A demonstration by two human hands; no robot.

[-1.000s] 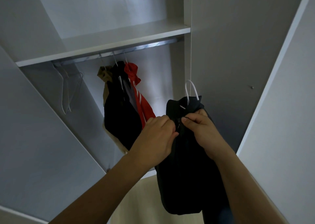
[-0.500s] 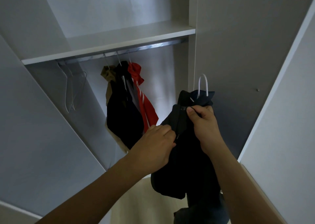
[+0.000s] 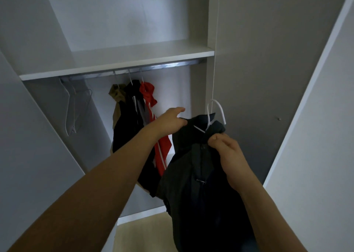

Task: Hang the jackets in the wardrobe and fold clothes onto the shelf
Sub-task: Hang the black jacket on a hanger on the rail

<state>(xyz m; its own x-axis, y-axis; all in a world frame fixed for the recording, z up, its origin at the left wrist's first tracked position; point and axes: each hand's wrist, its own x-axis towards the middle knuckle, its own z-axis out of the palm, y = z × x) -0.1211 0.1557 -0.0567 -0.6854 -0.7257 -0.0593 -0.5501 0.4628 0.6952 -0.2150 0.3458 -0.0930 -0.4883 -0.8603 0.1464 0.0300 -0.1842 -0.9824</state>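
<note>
Near right: right hand (image 3: pixel 229 152) pinches the collar of a dark jacket (image 3: pixel 197 179), fingers curled tight on the fabric. Jacket hangs on a white hanger (image 3: pixel 217 115), held in front of the open wardrobe, not yet on the rail. Left hand (image 3: pixel 172 120) grips the jacket's left shoulder, thumb extended. Farther back, three jackets, tan (image 3: pixel 116 100), black (image 3: pixel 127 129) and red (image 3: pixel 149 96), hang from the metal rail (image 3: pixel 166 66) beneath the shelf (image 3: pixel 115 60); empty hangers (image 3: pixel 73 110) far left.

A plain black fabric jacket (image 3: pixel 193 175) hangs on a white wire hanger (image 3: pixel 216 113). Behind, a red white-striped jacket (image 3: pixel 151 106) and an olive-tan jacket (image 3: pixel 116 98). The flat wardrobe shelf (image 3: pixel 115 60) is white.
</note>
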